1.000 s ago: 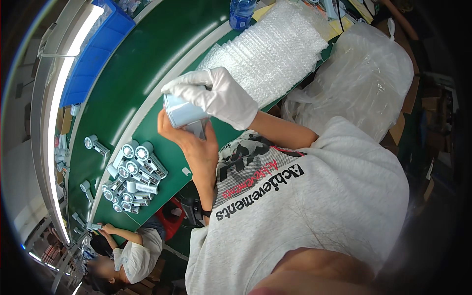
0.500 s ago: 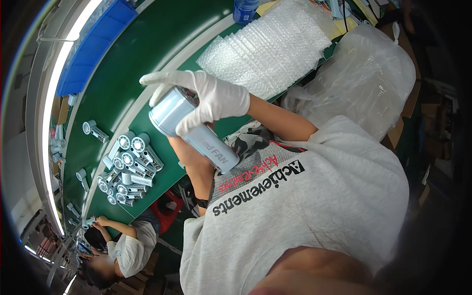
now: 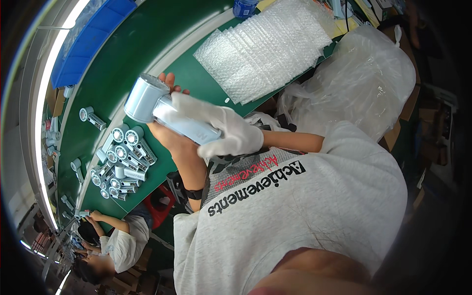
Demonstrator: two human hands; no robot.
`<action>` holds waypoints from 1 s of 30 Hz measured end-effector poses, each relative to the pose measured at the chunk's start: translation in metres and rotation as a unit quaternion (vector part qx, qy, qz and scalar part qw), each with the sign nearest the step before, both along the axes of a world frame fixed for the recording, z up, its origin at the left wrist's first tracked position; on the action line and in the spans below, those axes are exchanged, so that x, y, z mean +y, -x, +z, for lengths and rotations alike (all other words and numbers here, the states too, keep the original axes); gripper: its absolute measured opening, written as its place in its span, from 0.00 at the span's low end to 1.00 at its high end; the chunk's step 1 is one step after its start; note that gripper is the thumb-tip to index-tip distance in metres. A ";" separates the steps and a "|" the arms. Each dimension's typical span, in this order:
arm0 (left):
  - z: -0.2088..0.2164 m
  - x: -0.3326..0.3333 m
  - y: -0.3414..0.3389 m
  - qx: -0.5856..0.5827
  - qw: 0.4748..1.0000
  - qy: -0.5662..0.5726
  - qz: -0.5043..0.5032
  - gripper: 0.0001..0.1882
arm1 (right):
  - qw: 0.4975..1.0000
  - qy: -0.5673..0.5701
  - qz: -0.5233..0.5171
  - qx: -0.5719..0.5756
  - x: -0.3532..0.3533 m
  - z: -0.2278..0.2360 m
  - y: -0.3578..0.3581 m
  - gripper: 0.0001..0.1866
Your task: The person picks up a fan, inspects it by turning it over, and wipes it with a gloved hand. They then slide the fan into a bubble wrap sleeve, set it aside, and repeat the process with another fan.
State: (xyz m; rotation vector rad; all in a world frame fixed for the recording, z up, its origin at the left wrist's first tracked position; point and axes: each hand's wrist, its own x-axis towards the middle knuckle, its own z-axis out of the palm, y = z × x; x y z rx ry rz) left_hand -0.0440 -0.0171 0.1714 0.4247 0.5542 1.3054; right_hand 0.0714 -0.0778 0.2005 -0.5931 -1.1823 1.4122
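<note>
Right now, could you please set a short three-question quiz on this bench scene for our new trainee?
1. True or false: the right hand wears a white glove.
2. Where does the stack of bubble-wrap sheets lie? A) on the green table, beyond the hands; B) on the person's lap; C) in the blue bin.
3. Fill in: both hands hold a pale blue device with a round ____ at one end.

Key
1. True; the left hand, under the device, is bare.
2. A.
3. Head; a cluster of similar devices lies on the table to the left.
</note>
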 end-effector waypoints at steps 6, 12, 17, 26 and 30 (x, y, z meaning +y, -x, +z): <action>-0.011 0.015 -0.015 0.435 0.886 -0.019 0.159 0.34 | 0.951 0.022 -0.147 -0.273 0.014 -0.038 0.013 0.37; -0.051 0.029 -0.010 0.146 0.985 -0.087 -0.006 0.34 | 0.933 0.274 0.182 -0.148 0.034 -0.052 -0.020 0.24; -0.126 0.007 -0.046 -0.005 0.991 -0.031 -0.127 0.30 | 0.888 0.346 0.191 0.235 0.022 -0.038 -0.017 0.18; -0.204 -0.005 -0.016 0.498 0.833 -0.196 -0.144 0.18 | 0.861 0.308 0.103 0.392 0.028 -0.042 -0.033 0.24; -0.211 -0.009 0.000 0.678 0.661 -0.307 -0.096 0.14 | 0.910 0.262 0.037 0.319 0.023 -0.053 -0.042 0.25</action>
